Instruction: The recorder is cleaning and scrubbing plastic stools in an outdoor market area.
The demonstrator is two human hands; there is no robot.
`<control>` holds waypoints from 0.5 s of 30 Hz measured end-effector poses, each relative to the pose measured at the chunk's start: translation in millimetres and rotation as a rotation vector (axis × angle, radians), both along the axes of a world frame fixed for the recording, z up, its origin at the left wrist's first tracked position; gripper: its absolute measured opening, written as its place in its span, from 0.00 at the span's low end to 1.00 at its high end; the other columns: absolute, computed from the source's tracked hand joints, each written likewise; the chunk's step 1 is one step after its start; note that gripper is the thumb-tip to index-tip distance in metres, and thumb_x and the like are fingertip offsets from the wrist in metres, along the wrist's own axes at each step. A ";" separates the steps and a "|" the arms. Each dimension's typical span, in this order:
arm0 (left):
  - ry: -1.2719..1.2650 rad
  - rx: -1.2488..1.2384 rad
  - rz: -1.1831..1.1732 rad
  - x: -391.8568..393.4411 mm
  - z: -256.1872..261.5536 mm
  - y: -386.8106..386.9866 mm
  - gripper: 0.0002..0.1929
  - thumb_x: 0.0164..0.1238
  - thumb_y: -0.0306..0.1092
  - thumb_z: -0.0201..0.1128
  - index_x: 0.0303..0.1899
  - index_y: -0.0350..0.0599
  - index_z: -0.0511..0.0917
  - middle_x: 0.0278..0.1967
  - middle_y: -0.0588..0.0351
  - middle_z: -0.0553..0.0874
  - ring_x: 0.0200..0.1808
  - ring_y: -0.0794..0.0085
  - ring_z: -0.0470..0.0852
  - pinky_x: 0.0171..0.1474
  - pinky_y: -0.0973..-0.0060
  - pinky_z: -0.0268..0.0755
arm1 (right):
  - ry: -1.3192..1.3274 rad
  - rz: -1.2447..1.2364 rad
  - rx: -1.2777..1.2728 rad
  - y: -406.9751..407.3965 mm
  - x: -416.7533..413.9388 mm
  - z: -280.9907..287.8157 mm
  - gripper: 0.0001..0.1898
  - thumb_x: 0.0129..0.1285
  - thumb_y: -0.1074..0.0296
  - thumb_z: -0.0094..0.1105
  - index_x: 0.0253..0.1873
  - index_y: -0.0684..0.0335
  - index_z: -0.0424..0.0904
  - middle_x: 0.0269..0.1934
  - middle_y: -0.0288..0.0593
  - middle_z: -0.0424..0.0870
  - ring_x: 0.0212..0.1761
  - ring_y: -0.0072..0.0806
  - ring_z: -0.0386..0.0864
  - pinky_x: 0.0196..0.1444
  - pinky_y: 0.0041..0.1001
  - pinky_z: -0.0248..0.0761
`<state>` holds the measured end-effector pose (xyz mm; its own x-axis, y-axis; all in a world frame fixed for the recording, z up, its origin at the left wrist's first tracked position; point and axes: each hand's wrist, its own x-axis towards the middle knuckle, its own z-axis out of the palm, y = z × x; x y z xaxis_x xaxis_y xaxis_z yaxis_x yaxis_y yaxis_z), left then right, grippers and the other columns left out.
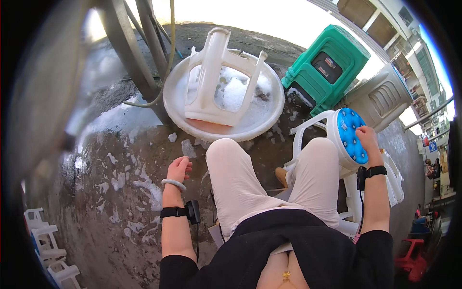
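Observation:
My left hand [179, 168] hangs above the wet floor beside my left knee, its fingers curled and nothing visible in them. My right hand [367, 140], also curled, is at the blue tufted seat [348, 133] of a white plastic stool [314, 121] beside my right knee. Whether it holds something small is hidden. In front of my knees stands a wide white basin [173, 119] with foamy water. A white plastic stool [205, 79] sits upside down in it, legs up; an orange-red patch shows at its submerged seat.
A green plastic stool [335, 65] lies tipped behind the basin, near a grey-white plastic bin [379, 97]. Metal legs [124, 47] and a yellowish hose [168, 65] are at the upper left. Suds [149, 188] spot the floor. White stools [45, 234] stand lower left, a red stool [411, 258] lower right.

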<state>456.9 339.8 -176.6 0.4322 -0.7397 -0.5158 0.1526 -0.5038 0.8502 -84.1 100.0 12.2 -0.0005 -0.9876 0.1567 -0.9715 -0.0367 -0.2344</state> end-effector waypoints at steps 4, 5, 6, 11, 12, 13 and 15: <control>0.162 0.119 0.156 -16.6 -25.4 45.7 0.20 0.65 0.47 0.52 0.53 0.46 0.72 0.44 0.54 0.81 0.42 0.66 0.80 0.37 0.69 0.72 | -0.097 0.244 0.009 -24.8 84.4 1.5 0.13 0.52 0.62 0.54 0.36 0.63 0.82 0.29 0.47 0.82 0.32 0.38 0.80 0.38 0.32 0.71; 0.192 0.141 0.195 -18.3 -33.3 61.5 0.20 0.65 0.47 0.52 0.53 0.46 0.72 0.44 0.54 0.81 0.42 0.66 0.80 0.37 0.68 0.72 | -0.124 0.314 0.001 -26.1 111.9 -1.4 0.13 0.52 0.62 0.54 0.36 0.64 0.81 0.29 0.47 0.82 0.32 0.37 0.80 0.37 0.31 0.71; 0.231 0.156 0.224 -23.9 -42.3 72.6 0.20 0.65 0.47 0.52 0.53 0.47 0.72 0.44 0.54 0.81 0.42 0.66 0.79 0.38 0.68 0.72 | -0.149 0.402 0.035 -26.4 136.0 -3.3 0.13 0.52 0.62 0.54 0.37 0.64 0.81 0.29 0.47 0.82 0.32 0.37 0.80 0.38 0.31 0.71; 0.387 0.023 0.365 -24.9 -71.5 120.3 0.19 0.65 0.49 0.52 0.51 0.48 0.73 0.43 0.59 0.80 0.42 0.71 0.78 0.39 0.70 0.71 | -0.180 0.757 0.359 -9.9 248.4 -93.6 0.14 0.52 0.61 0.54 0.40 0.60 0.82 0.36 0.50 0.82 0.41 0.40 0.80 0.47 0.32 0.70; 0.443 -0.027 0.367 -26.5 -79.2 130.8 0.19 0.65 0.50 0.52 0.50 0.49 0.73 0.43 0.60 0.80 0.43 0.72 0.77 0.40 0.70 0.70 | -0.180 0.765 0.473 0.2 268.5 -118.7 0.15 0.52 0.61 0.53 0.41 0.60 0.82 0.36 0.49 0.82 0.40 0.42 0.79 0.46 0.33 0.70; 0.503 -0.130 0.311 -33.5 -67.3 124.4 0.18 0.66 0.48 0.51 0.48 0.46 0.75 0.43 0.59 0.80 0.43 0.73 0.77 0.41 0.72 0.70 | -0.163 0.782 0.607 14.1 283.9 -139.3 0.15 0.53 0.60 0.52 0.41 0.59 0.82 0.37 0.50 0.82 0.40 0.43 0.79 0.45 0.33 0.70; 0.557 -0.291 0.298 -42.9 -29.3 117.3 0.18 0.67 0.48 0.51 0.47 0.46 0.75 0.42 0.59 0.80 0.43 0.73 0.77 0.40 0.72 0.70 | -0.010 0.978 0.723 51.9 310.8 -169.2 0.17 0.55 0.62 0.50 0.46 0.62 0.79 0.38 0.50 0.82 0.39 0.44 0.79 0.44 0.35 0.71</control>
